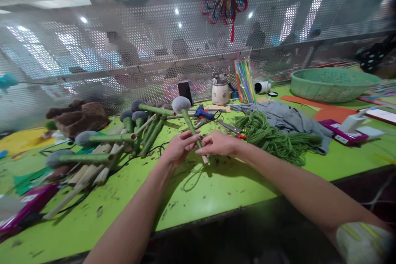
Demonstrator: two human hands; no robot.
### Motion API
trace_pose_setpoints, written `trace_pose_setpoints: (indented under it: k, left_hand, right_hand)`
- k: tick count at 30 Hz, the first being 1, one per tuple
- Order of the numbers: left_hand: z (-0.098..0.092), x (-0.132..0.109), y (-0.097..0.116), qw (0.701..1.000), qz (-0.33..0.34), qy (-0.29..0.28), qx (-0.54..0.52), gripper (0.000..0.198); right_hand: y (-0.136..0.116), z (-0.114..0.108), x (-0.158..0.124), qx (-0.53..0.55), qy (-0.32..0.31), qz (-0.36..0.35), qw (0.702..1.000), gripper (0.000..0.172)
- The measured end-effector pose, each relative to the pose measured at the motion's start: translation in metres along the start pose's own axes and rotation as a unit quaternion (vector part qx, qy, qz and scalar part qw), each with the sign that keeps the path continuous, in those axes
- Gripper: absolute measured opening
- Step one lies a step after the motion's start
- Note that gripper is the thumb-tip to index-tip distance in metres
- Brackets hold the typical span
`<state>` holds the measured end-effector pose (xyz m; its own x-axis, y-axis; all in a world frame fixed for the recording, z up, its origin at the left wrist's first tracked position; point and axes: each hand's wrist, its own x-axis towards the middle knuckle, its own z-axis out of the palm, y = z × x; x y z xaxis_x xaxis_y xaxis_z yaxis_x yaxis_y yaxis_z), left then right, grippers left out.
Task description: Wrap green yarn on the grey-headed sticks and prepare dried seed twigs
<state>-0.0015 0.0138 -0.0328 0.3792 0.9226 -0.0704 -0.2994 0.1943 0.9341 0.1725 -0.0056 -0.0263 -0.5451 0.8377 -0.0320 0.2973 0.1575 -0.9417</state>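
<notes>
A stick with a round grey fabric head [181, 104] is held tilted between my hands, its shaft [189, 123] wrapped in green cord. My left hand [179, 147] closes its fingers on the shaft from the left. Lower down, my right hand [220, 143] pinches the shaft near its bare wooden end [205, 159]. A loose loop of green cord [193, 180] hangs below that end onto the table. To the left lie several similar green-wrapped sticks [114, 137] with grey heads, over bare wooden sticks [83, 173]. Right of my hands is a heap of green cord [262, 134].
Scissors [230, 127] and a blue glue gun [204, 112] lie beyond my hands. Grey cloth [287, 115], a green basket [334, 90] and a purple device [343, 134] are right. A pale jar [220, 93] stands behind. Brown plush cloth [83, 117] lies left; scraps litter the green table [229, 198].
</notes>
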Motion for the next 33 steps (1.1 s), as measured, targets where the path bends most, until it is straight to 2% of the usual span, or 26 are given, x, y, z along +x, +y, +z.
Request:
trace_pose_setpoints:
  k: [4,8,16,19,22,25,27,31,33]
  left_hand:
    - [0.001,-0.007,0.006,0.999,0.012,-0.028,-0.012,0.033]
    - [0.001,-0.01,0.01,0.998,0.016,-0.048,-0.026,0.036]
    - [0.004,-0.002,-0.002,1.0,0.001,-0.003,0.002,0.025]
    - [0.002,-0.002,0.0,1.0,-0.006,-0.015,0.004,0.026]
    - [0.001,-0.005,0.006,0.999,0.004,-0.036,-0.008,0.03]
    - [0.002,-0.009,0.01,0.998,0.017,-0.054,-0.016,0.033]
    - [0.002,-0.009,0.009,0.999,0.022,-0.045,-0.006,0.034]
    - [0.001,-0.002,0.0,1.0,0.017,0.005,0.022,0.03]
    - [0.0,0.001,-0.003,0.999,0.011,0.016,0.026,0.028]
  right_hand:
    - [-0.006,-0.004,-0.005,0.117,-0.089,-0.003,0.989,0.036]
    - [-0.008,-0.007,-0.007,0.142,-0.126,-0.018,0.982,0.032]
    - [0.003,0.002,0.0,0.013,-0.031,0.011,0.999,0.035]
    - [0.003,0.002,0.0,0.054,-0.063,0.006,0.997,0.038]
    - [-0.001,-0.001,-0.003,0.128,-0.113,-0.004,0.985,0.034]
    - [-0.003,-0.001,-0.005,0.148,-0.117,-0.019,0.982,0.029]
    - [-0.002,0.0,-0.004,0.121,-0.093,-0.024,0.988,0.029]
    - [0.004,0.003,0.002,-0.018,-0.021,-0.022,0.999,0.031]
    - [0.006,0.003,0.004,-0.047,-0.008,-0.013,0.999,0.031]
